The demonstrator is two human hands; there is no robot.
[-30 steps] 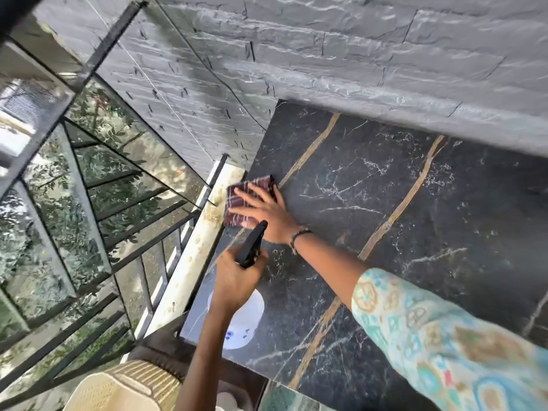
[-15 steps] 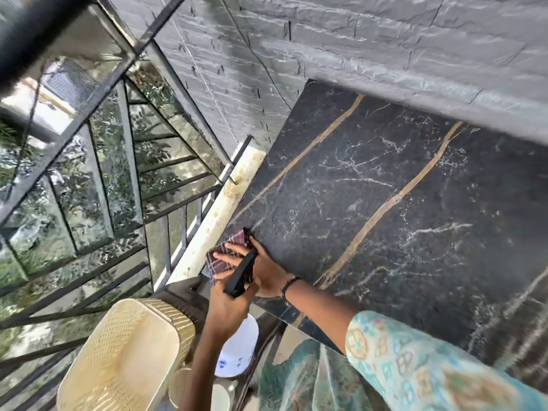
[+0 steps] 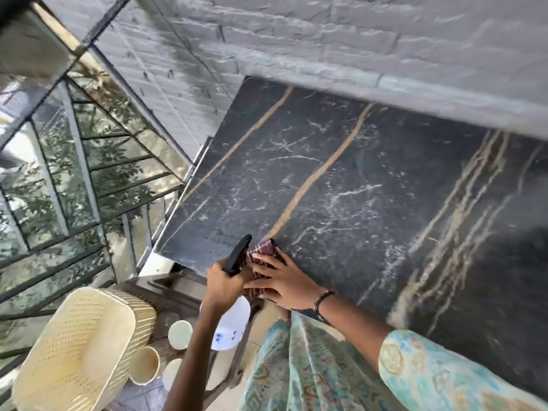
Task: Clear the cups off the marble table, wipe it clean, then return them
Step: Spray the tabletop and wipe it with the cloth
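The black marble table (image 3: 355, 188) with gold veins stands against the grey brick wall and carries no cups. My right hand (image 3: 284, 280) presses a maroon checked cloth (image 3: 265, 249) flat on the table's near left edge, fingers spread. My left hand (image 3: 222, 284) grips a white spray bottle (image 3: 229, 324) by its black trigger head (image 3: 237, 256), just left of the cloth and off the table's edge. Several cream cups (image 3: 180, 333) stand on a lower surface below the table's left corner.
A cream woven basket (image 3: 80, 348) lies on its side at the lower left beside the cups. A metal-framed window and railing (image 3: 74, 179) close off the left. The brick wall (image 3: 326, 40) runs along the table's far edge.
My right hand has dragged the cloth from the table's far left edge toward me along that side to the near corner. The left hand followed with the bottle, and the camera tilted down.
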